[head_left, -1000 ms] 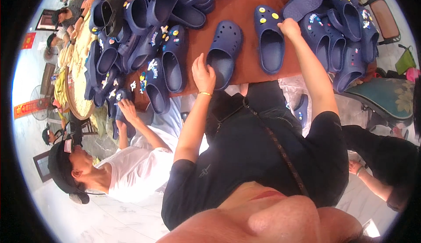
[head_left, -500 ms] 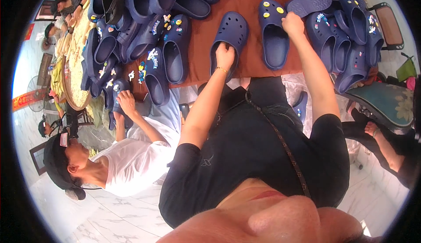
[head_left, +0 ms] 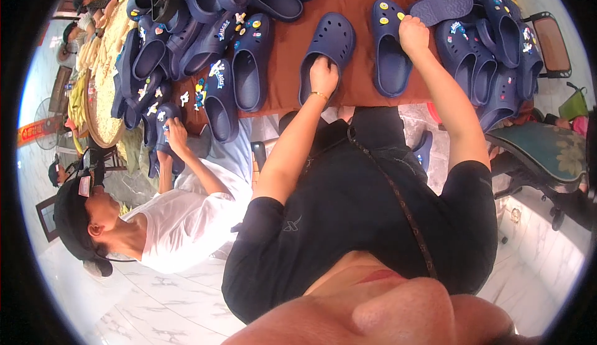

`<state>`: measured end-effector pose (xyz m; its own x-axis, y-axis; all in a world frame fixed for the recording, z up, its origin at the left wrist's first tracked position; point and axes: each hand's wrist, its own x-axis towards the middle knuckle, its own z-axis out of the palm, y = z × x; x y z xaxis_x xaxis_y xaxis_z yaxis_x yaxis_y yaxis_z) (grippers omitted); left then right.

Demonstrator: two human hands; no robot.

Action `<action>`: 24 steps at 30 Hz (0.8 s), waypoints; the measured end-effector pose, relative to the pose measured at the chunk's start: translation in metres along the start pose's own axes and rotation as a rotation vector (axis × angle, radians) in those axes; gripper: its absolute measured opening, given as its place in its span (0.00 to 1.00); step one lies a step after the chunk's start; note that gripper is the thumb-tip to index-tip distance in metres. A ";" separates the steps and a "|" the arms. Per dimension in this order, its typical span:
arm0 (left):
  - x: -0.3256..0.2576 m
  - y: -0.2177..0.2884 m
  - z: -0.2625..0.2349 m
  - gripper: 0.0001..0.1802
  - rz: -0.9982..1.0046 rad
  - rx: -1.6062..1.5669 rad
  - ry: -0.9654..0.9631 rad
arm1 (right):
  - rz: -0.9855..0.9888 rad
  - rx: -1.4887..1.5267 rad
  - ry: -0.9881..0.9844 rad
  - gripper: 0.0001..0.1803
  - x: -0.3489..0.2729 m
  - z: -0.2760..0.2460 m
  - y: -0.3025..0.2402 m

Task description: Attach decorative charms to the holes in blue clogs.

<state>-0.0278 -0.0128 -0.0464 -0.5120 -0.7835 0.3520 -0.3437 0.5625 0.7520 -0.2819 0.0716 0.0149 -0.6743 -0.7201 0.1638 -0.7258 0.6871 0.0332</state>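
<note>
My left hand [head_left: 324,77] reaches into the opening of a plain dark blue clog [head_left: 336,34] that lies toe away on the brown cloth. Its fingers are hidden under the clog's upper. To the right lies another blue clog [head_left: 392,74], with round yellow charms [head_left: 384,17] on its toe. Against the right edge of that clog's upper, my right hand [head_left: 413,34] is closed with fingers curled. What it pinches, if anything, is too small to make out. Just beyond it a clog rests sole up [head_left: 443,4].
Many blue clogs with charms are heaped at left [head_left: 249,65] and right [head_left: 460,52] on the brown cloth [head_left: 292,40]. Loose charms [head_left: 199,93] lie near the left heap. A co-worker in white [head_left: 186,220] handles a clog [head_left: 165,121] at left. A patterned chair [head_left: 541,152] stands at right.
The charm-bearing clog has shifted slightly to the right, and my right hand now overlaps its upper more. My left hand stays inside the plain clog. The co-worker's hand has moved slightly.
</note>
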 end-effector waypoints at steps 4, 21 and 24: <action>0.001 0.001 -0.002 0.10 -0.041 0.016 -0.055 | -0.019 -0.019 0.143 0.09 0.010 -0.008 0.012; 0.027 -0.005 0.012 0.26 -0.649 -1.151 -0.233 | -0.265 0.908 -0.447 0.05 0.013 0.013 -0.094; 0.024 -0.011 0.017 0.26 -0.572 -1.089 -0.225 | -0.342 0.897 -0.470 0.07 0.021 0.018 -0.093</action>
<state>-0.0495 -0.0329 -0.0559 -0.6643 -0.7203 -0.1996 0.2128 -0.4383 0.8733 -0.2309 -0.0092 -0.0028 -0.2618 -0.9576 -0.1202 -0.5925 0.2577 -0.7632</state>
